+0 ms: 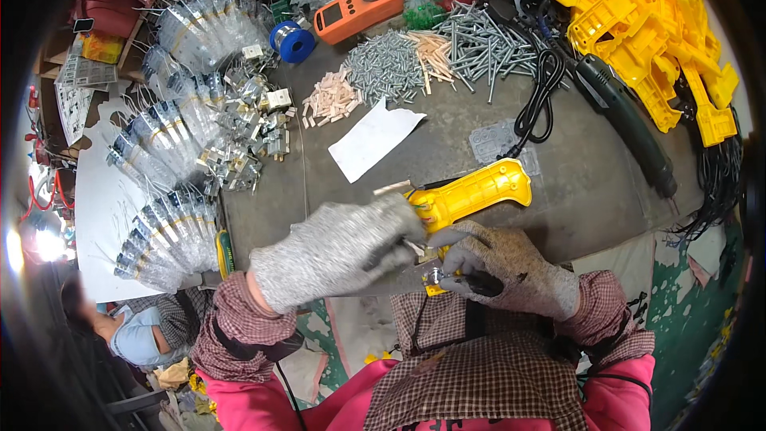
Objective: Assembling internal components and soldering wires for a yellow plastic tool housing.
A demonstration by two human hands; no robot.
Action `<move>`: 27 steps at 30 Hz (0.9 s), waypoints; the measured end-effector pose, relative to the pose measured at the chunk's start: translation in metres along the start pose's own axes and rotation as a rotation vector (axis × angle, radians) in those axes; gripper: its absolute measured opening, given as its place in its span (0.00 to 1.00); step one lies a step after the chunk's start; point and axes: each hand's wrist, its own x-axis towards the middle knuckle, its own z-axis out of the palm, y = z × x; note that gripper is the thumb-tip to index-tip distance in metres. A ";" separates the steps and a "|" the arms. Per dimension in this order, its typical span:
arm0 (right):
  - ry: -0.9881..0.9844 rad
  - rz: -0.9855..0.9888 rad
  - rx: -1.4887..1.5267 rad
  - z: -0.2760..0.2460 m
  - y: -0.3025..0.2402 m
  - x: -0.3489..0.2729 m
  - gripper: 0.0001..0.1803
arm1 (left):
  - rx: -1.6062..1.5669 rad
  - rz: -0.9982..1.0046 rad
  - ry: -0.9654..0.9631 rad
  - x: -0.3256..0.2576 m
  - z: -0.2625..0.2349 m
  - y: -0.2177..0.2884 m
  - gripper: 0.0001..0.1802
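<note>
A yellow plastic housing (477, 193), open-sided and handle-shaped, lies at an angle near the table's front edge. Coloured wires and a black cable show at its left end. My left hand (331, 251), in a grey knit glove, is over that end; its fingers are smeared by motion, so what they hold is unclear. A pale strip (391, 188) shows just beyond the fingertips. My right hand (511, 267), gloved too, has its fingers bent closed round the housing's lower part, beside a small shiny metal part (433, 275).
Behind lie pale plugs (331, 98), short screws (385, 66), long screws (487, 40), and a white paper (375, 140). An orange meter (359, 11) and solder spool (292, 42) stand farther back. Bagged parts (167, 232) fan out left; a power screwdriver (626, 124) and yellow shells (638, 24) lie right.
</note>
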 end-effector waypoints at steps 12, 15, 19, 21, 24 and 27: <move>0.001 -0.018 0.061 0.001 -0.003 0.005 0.12 | 0.440 -0.066 -0.101 -0.007 0.011 0.017 0.13; 0.032 -0.055 0.034 0.005 0.001 0.006 0.11 | 0.048 0.044 0.092 -0.007 0.006 0.017 0.13; 0.110 -0.126 0.054 0.008 0.004 0.007 0.13 | 0.316 0.039 0.126 -0.034 0.018 0.010 0.18; 0.092 -0.128 0.038 0.008 0.004 0.008 0.13 | 0.186 -0.008 0.340 -0.027 0.032 0.013 0.17; 0.065 -0.100 0.044 0.005 0.002 0.007 0.12 | 0.076 -0.043 0.383 -0.013 0.030 0.028 0.13; -0.003 -0.051 0.044 0.003 0.001 0.007 0.11 | 0.040 -0.069 0.240 -0.006 0.024 0.009 0.11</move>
